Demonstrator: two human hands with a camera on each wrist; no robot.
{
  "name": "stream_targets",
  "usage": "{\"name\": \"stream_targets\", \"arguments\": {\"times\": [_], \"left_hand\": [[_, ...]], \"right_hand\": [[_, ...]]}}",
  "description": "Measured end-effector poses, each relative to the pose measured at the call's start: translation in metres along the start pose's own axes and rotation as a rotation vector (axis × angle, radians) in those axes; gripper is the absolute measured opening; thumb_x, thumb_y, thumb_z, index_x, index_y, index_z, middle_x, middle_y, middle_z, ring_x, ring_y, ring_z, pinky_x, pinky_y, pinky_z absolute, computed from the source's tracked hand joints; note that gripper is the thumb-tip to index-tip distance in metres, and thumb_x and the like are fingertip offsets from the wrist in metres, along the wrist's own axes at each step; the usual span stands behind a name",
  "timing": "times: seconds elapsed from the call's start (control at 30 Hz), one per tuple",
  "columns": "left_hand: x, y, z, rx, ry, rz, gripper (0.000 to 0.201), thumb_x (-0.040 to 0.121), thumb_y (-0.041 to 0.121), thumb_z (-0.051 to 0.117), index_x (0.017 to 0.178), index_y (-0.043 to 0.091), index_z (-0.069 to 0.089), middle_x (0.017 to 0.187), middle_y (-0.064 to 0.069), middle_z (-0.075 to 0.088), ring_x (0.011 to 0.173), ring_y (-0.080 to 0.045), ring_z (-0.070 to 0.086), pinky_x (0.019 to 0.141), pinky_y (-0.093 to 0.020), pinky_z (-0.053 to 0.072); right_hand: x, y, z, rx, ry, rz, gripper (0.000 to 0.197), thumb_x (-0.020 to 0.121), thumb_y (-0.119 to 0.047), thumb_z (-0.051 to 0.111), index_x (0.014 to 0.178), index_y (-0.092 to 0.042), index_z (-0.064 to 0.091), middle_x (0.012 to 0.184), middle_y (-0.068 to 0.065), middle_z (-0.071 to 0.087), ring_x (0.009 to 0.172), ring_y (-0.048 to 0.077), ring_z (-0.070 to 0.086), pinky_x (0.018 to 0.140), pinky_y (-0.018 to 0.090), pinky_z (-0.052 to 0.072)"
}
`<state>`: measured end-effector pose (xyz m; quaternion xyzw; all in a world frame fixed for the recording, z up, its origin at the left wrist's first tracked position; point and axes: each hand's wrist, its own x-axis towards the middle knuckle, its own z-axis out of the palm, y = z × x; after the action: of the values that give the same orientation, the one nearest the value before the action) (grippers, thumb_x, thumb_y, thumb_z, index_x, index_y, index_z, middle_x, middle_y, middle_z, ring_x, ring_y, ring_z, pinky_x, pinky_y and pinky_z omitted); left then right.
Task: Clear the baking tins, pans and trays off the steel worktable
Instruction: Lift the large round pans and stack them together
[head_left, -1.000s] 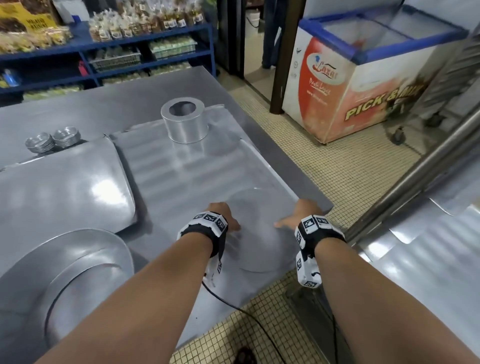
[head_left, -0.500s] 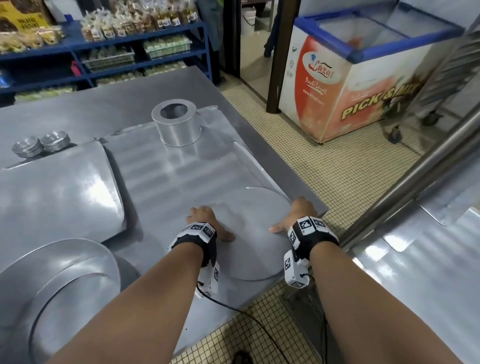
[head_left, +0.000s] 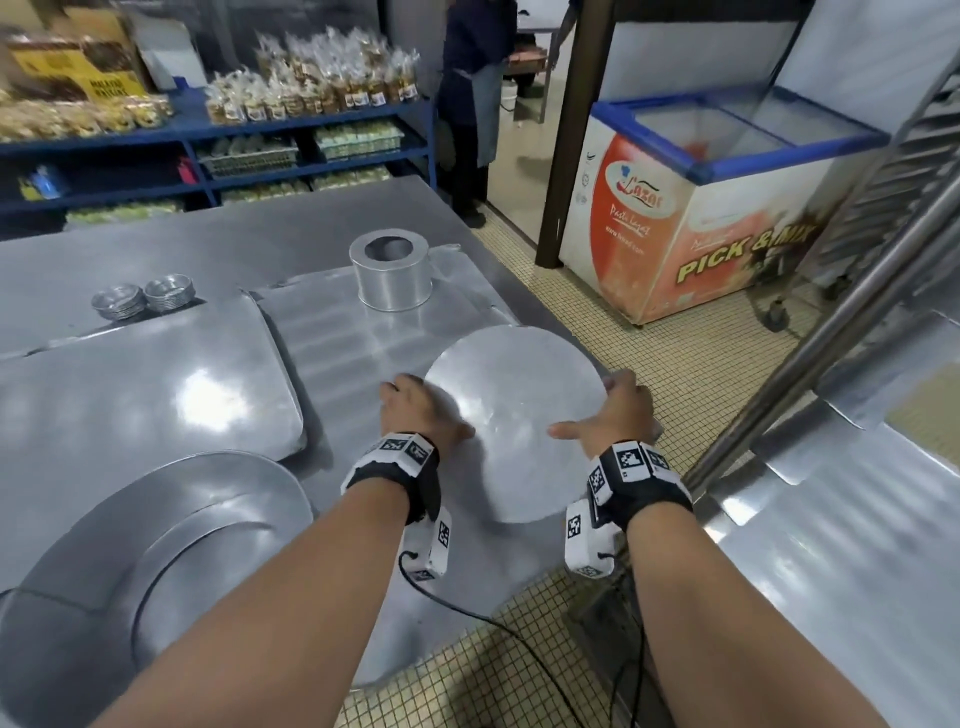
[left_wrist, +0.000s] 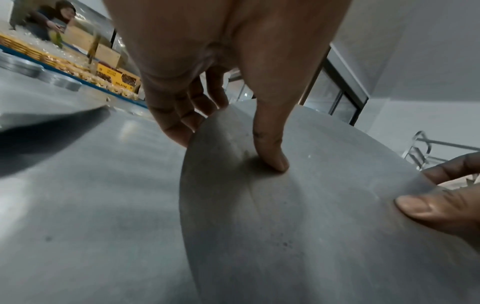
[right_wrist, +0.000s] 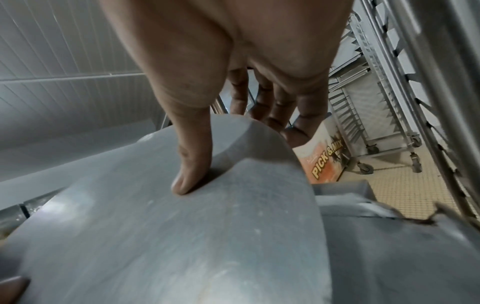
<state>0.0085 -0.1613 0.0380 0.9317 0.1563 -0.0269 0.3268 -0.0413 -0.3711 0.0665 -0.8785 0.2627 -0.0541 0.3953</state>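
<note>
you're in a bakery shop's back room: packaged baked goods (head_left: 332, 78) on blue shelving (head_left: 218, 130) upper left, ice-cream freezer (head_left: 717, 208) upper right, steel worktable (head_left: 156, 260).

The round disc (head_left: 514, 415) has been lifted off the tray (far edge raised), pinched by both hands.

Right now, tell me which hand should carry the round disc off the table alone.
Right, probably. The right hand grips the disc at the edge nearest the tray rack, thumb on top, fingers beneath. The left hand pinches the opposite edge, farther from the floor side.
</note>
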Motion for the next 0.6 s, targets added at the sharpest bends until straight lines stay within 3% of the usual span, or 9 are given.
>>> {"name": "stream_targets", "arguments": {"times": [0.07, 0.17, 0.3, 0.47, 0.6], "left_hand": [[-0.003, -0.005, -0.021, -0.005, 0.046, 0.022, 0.088, 0.055, 0.043, 0.083, 0.120, 0.001, 0.042, 0.120, -0.016, 0.046, 0.109, -0.033, 0.052, 0.090, -0.035, 0.046], [-0.008, -0.020, -0.056, -0.099, 0.125, -0.004, 0.092, 0.056, 0.031, 0.093, 0.125, 0.003, 0.039, 0.127, -0.017, 0.043, 0.112, -0.034, 0.055, 0.098, -0.040, 0.049], [-0.017, -0.047, -0.102, -0.144, 0.195, 0.011, 0.094, 0.057, 0.034, 0.093, 0.127, 0.005, 0.037, 0.128, -0.015, 0.041, 0.117, -0.033, 0.053, 0.099, -0.039, 0.046], [-0.031, -0.093, -0.155, -0.201, 0.281, -0.033, 0.093, 0.053, 0.034, 0.095, 0.124, 0.012, 0.038, 0.126, -0.011, 0.039, 0.112, -0.034, 0.054, 0.100, -0.044, 0.049], [-0.041, -0.139, -0.192, -0.278, 0.338, -0.073, 0.090, 0.050, 0.033, 0.095, 0.117, 0.019, 0.037, 0.122, -0.006, 0.037, 0.110, -0.030, 0.052, 0.098, -0.045, 0.050]], "right_hand": [[-0.011, -0.015, 0.003, 0.046, 0.035, -0.050, 0.084, 0.048, -0.019, 0.099, 0.115, -0.011, 0.050, 0.122, 0.010, 0.050, 0.100, 0.026, 0.054, 0.079, 0.032, 0.040], [-0.032, -0.043, 0.010, 0.088, 0.055, -0.096, 0.083, 0.045, -0.020, 0.100, 0.111, -0.012, 0.050, 0.117, 0.008, 0.051, 0.103, 0.029, 0.055, 0.085, 0.038, 0.048], [-0.058, -0.075, 0.022, 0.147, -0.014, -0.152, 0.079, 0.054, -0.015, 0.097, 0.115, -0.013, 0.047, 0.112, 0.002, 0.047, 0.093, 0.021, 0.048, 0.077, 0.029, 0.039], [-0.096, -0.114, 0.058, 0.159, -0.029, -0.251, 0.090, 0.049, -0.017, 0.098, 0.121, -0.013, 0.044, 0.128, 0.009, 0.048, 0.114, 0.029, 0.052, 0.093, 0.039, 0.046], [-0.125, -0.144, 0.084, 0.183, -0.096, -0.354, 0.085, 0.051, -0.016, 0.097, 0.118, -0.012, 0.045, 0.127, 0.009, 0.047, 0.096, 0.018, 0.043, 0.080, 0.028, 0.037]]}}
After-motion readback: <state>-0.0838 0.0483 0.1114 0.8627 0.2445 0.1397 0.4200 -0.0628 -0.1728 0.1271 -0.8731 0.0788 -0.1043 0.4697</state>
